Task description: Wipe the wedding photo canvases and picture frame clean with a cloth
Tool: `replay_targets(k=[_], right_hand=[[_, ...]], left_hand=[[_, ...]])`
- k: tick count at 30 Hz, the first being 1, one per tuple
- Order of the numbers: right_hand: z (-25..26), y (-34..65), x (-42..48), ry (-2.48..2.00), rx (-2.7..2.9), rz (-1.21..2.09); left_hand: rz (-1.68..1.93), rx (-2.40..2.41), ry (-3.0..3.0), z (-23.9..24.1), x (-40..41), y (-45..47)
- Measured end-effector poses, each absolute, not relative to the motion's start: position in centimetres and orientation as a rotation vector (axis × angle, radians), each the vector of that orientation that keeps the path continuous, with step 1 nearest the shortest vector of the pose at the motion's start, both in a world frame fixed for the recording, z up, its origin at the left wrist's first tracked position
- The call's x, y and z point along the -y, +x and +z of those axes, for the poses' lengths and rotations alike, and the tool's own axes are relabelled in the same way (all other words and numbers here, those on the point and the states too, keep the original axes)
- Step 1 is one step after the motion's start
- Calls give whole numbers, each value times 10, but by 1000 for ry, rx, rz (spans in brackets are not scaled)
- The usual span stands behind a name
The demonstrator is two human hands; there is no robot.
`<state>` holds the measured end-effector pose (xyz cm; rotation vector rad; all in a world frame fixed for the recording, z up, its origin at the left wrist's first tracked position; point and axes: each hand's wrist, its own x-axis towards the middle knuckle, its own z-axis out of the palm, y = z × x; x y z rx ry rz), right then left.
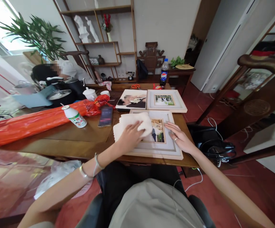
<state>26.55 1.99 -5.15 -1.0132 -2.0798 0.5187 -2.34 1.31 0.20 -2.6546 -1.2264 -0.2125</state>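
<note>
A light-coloured picture frame (156, 153) lies flat at the table's front edge, with a small photo (160, 129) in its middle. On the frame's left half, my left hand (131, 135) presses a white cloth (125, 122), which covers part of the photo and hangs past the frame's left side. My right hand (180, 139), fingers stretched out, rests on the frame's right side. Just behind lie a second framed photo (179, 103) and a picture panel (142, 98), side by side.
To the left are a phone (105, 116), a white bottle (74, 116) and a long red-wrapped bundle (33, 122). A cola bottle (164, 74) and orange scissors (135, 86) are at the back. A wooden chair (249, 95) stands right. Another person (42, 72) is at far left.
</note>
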Motion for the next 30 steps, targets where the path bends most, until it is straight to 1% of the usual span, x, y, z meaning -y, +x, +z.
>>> replay_targets(k=[5, 9, 12, 16, 18, 21, 24, 27, 30], right_hand=[[-51, 266, -19, -1015, 2061, 530], [-50, 266, -19, -1032, 2051, 543], [-49, 265, -19, -1042, 2044, 548], [-49, 265, -18, -1044, 2051, 546], [-48, 264, -18, -1044, 2057, 542], [-48, 264, -18, -1039, 2062, 532], [-49, 264, -18, -1041, 2057, 532], [-50, 264, -18, -1040, 2051, 534], [-49, 263, -18, -1030, 2047, 526]], left_hand=[[-321, 1312, -2533, 2, -79, -19], [-240, 1237, -2608, 1, -94, -19], [-123, 1164, -2694, 4, -67, -22], [-22, 951, -2949, 27, 2, -30], [-48, 815, -3127, 40, 32, -35], [-118, 802, -3192, 46, 49, -40], [-113, 862, -3065, 32, 33, -41], [-115, 985, -2910, 15, -3, -40], [-209, 1099, -2799, 7, -45, -38]])
